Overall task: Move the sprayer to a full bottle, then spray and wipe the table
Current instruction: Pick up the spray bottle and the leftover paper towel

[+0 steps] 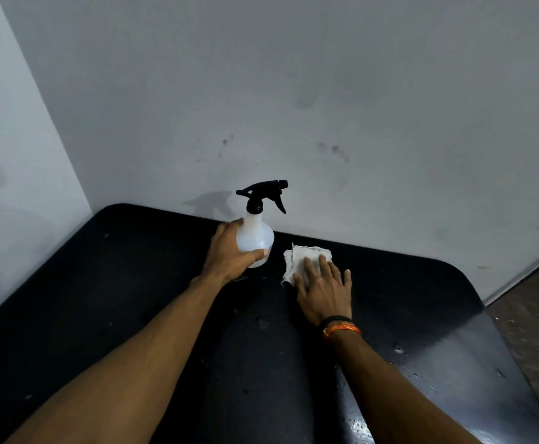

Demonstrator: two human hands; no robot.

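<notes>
A translucent white spray bottle (257, 237) with a black trigger sprayer (263, 193) screwed on stands upright at the far edge of the black table (133, 283), near the wall. My left hand (229, 254) is wrapped around the bottle's lower body. To its right a white cloth (305, 256) lies flat on the table. My right hand (324, 290) rests palm down with spread fingers on the cloth's near half. The sprayer nozzle points right.
A grey wall rises directly behind the table and another wall closes the left side. Water droplets (399, 349) glisten on the table's right part. Patterned floor (534, 331) shows beyond the table's right edge.
</notes>
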